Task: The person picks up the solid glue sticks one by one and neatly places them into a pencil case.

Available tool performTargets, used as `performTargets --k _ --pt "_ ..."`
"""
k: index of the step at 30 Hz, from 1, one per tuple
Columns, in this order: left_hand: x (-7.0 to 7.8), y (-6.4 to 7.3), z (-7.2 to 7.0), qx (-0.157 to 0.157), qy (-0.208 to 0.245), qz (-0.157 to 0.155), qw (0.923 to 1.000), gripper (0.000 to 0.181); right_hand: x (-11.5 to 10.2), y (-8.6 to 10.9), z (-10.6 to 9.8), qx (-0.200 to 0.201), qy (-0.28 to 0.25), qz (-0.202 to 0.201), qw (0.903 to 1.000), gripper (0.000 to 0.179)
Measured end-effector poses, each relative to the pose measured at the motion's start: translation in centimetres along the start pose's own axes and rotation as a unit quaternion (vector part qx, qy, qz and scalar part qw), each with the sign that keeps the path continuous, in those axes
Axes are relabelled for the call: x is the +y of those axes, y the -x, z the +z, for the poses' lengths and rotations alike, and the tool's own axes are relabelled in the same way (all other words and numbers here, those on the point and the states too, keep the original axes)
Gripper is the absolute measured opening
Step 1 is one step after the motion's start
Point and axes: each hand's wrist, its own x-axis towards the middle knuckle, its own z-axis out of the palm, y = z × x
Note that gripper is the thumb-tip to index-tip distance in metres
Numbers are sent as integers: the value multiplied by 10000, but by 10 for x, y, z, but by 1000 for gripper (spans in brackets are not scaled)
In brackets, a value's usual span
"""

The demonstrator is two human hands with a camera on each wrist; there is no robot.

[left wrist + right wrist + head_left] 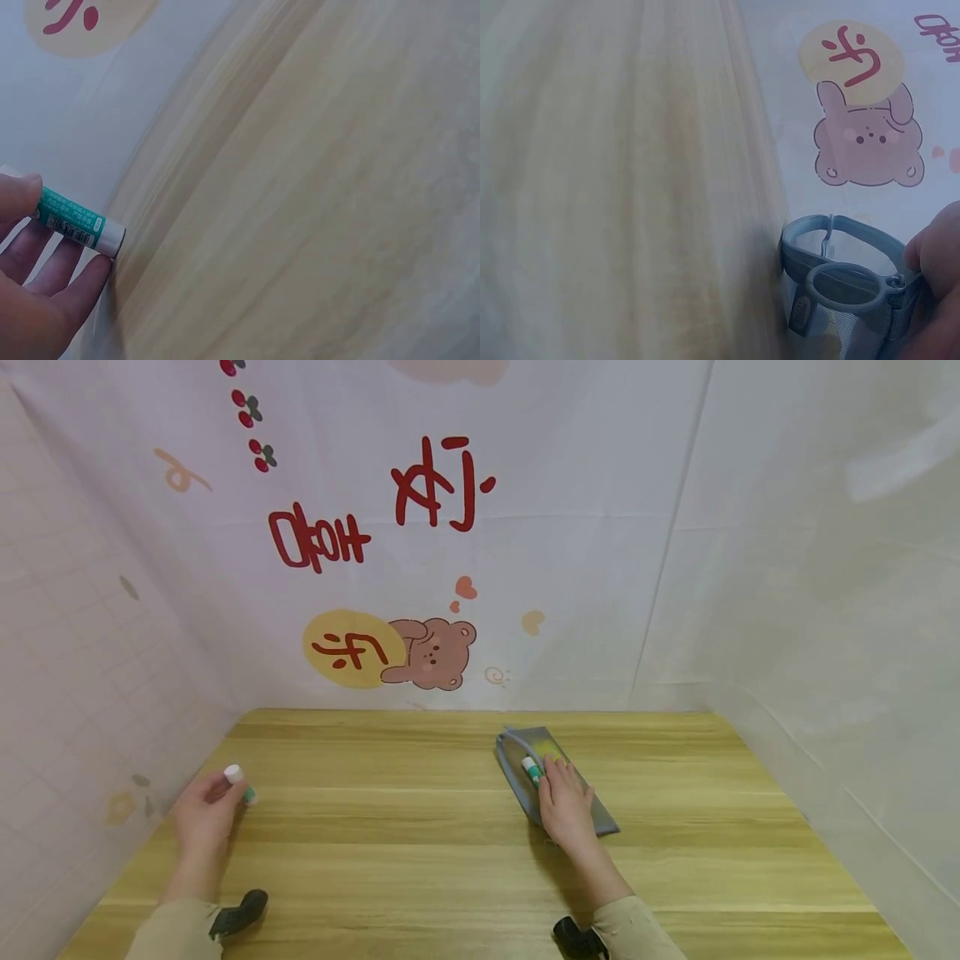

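Note:
At the table's left side my left hand (206,814) holds a glue stick (238,783) with a white cap and green label. The left wrist view shows the same glue stick (75,217) between thumb and fingers, barcode visible. Toward the right, my right hand (567,806) lies over a grey zip pouch (603,818). Another green-and-white glue stick (531,768) shows between the edges of the pouch's mouth, its lower part hidden. In the right wrist view the fingers (937,251) grip the side of the pouch (847,281), whose zipper mouth gapes; a ring hangs there.
Both hands work over a wooden table (375,860). A white printed curtain (570,527) with a bear and red characters stands behind it, and pale curtains flank both sides. Black straps or mounts (242,914) sit at both wrists.

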Motion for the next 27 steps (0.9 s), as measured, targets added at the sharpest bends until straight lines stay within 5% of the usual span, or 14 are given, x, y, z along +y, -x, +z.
performTargets --k 6,13,27 --pt "3 6 7 -303 -598 210 9975 48 1 0 1 -27 10 13 10000 46" --pt "6 14 18 -505 -376 165 9979 49 0 0 1 -17 -18 42 10000 46" --pt "12 32 45 -1000 -723 472 9912 41 0 0 3 -16 11 89 10000 45"
